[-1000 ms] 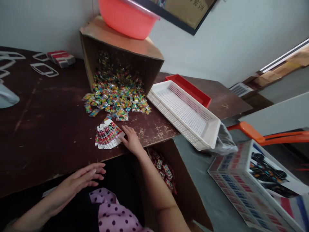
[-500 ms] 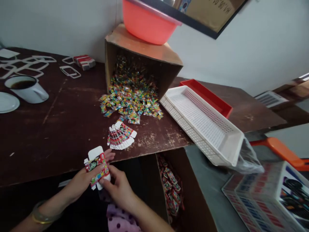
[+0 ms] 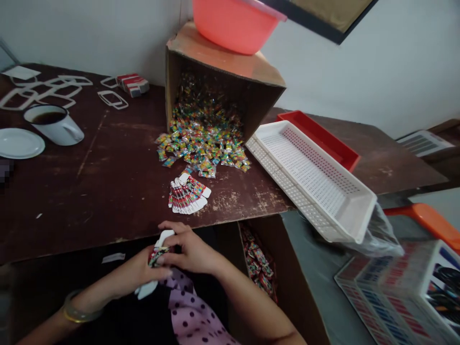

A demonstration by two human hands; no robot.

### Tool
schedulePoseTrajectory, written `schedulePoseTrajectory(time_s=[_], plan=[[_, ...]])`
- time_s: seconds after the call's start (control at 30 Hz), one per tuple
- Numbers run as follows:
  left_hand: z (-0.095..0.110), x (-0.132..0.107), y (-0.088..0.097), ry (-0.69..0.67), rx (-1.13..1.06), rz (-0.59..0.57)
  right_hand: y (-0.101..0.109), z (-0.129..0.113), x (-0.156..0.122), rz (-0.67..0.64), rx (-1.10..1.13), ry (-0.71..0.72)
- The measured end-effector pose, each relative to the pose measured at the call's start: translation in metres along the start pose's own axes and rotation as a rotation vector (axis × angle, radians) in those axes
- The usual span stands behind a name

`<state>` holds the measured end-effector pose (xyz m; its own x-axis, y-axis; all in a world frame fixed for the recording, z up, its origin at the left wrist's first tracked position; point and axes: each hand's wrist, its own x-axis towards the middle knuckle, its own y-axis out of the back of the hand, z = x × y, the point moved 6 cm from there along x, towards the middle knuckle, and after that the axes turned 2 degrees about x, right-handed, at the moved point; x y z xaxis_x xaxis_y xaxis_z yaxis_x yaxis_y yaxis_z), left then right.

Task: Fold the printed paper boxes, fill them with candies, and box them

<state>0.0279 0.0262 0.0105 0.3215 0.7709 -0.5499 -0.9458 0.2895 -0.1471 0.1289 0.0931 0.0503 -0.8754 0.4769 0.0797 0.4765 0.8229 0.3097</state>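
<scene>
Both hands meet just below the table's front edge over my lap. My left hand [image 3: 138, 273] and my right hand [image 3: 190, 249] are closed together on one small printed paper box [image 3: 158, 251] with white flaps. On the table above them lies a fanned stack of flat printed boxes [image 3: 189, 195]. Behind it, a heap of colourful wrapped candies [image 3: 203, 148] spills from a tipped cardboard carton [image 3: 223, 72].
A white perforated tray [image 3: 312, 177] overhangs the table edge, with a red tray [image 3: 323, 139] behind it. An orange basin [image 3: 233, 24] sits on the carton. A mug [image 3: 53, 125] and plate [image 3: 19, 143] stand at left. A box of filled packs [image 3: 258, 263] is under the table.
My right hand took one flat box from the stack and brought it to my left hand. Both hands then lowered it toward my lap, now folded smaller.
</scene>
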Motion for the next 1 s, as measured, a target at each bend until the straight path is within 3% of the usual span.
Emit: schedulePoseTrajectory(time_s=[0.07,0.1,0.17,0.27,0.37,0.57,0.67,0.83,0.93,1.0], plan=[[0.006,-0.002,-0.010,-0.010,0.024,-0.175,0.005,-0.003,-0.001,-0.160,0.172,0.044],[0.005,-0.002,-0.011,-0.008,0.028,-0.191,0.009,-0.005,-0.003,-0.201,0.237,0.059],[-0.001,0.005,-0.005,-0.011,0.055,-0.069,0.015,-0.004,-0.006,-0.156,0.300,0.025],[-0.014,0.015,0.010,-0.068,0.133,0.175,0.014,0.010,-0.016,0.124,0.307,-0.126],[-0.021,0.018,0.021,-0.126,0.200,0.318,-0.001,0.025,-0.028,0.358,0.301,-0.222],[-0.014,0.000,0.035,-0.348,0.238,0.561,-0.022,0.048,-0.039,0.479,0.476,-0.332],[-0.020,-0.007,0.034,-0.351,0.286,0.534,-0.025,0.054,-0.043,0.482,0.758,-0.382],[-0.022,-0.015,0.026,-0.296,0.400,0.372,-0.044,0.069,-0.046,0.318,1.107,-0.554],[-0.022,-0.017,0.019,-0.232,0.320,0.268,-0.057,0.073,-0.044,0.111,1.163,-0.645],[-0.029,-0.014,0.017,-0.153,0.149,0.251,-0.055,0.070,-0.040,0.065,1.036,-0.604]])
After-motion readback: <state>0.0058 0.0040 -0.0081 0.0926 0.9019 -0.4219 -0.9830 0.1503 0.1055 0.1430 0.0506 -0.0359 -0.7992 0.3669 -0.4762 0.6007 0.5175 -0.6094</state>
